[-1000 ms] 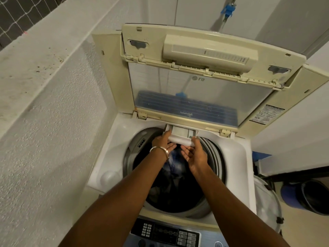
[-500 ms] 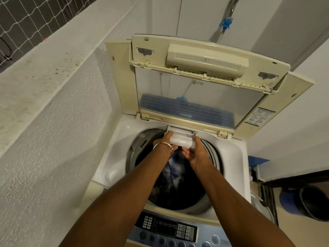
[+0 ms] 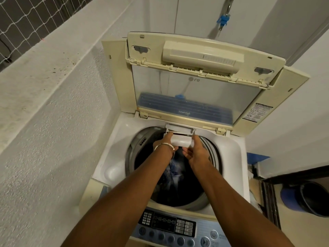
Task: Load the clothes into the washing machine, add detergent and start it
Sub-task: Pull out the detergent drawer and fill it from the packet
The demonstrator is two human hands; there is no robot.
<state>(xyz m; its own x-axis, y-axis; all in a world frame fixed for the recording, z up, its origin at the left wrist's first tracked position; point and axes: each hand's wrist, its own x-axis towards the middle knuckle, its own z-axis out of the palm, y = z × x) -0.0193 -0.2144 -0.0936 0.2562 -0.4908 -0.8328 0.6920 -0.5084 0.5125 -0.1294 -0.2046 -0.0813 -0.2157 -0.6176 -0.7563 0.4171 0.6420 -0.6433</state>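
Now both hands meet at the back rim of the washer (image 3: 229, 154), on the white drawer (image 3: 182, 141) that juts out of its slot just under the hinge of the raised lid (image 3: 195, 90); the left hand (image 3: 164, 142) is on the drawer's left end, its fingers curled under and around that end, a thin bangle (image 3: 163, 145) round the wrist; the right hand (image 3: 195, 150) holds the right end, thumb up against the drawer's side and the other fingers bent beneath its front edge, so each hand is grasping the drawer; whether anything lies inside the drawer cannot be told. Below the hands the drum (image 3: 178, 184) is open and dark, with clothes (image 3: 173, 171) in it, a blue and white bundle showing between the two forearms; the clothes sit well down inside the tub, apart from the drawer above them. The lid stands upright, its clear pane facing the camera, a label (image 3: 256, 113) on its right frame; the control panel (image 3: 170, 227) with its rows of buttons lies at the near edge, under the arms. A rough grey wall (image 3: 44, 139) runs along the left, with netting (image 3: 26, 18) above its ledge; a blue tap fitting (image 3: 223, 19) hangs on the back wall; a dark bucket (image 3: 311, 198) stands on the floor to the right, well apart from the washer.
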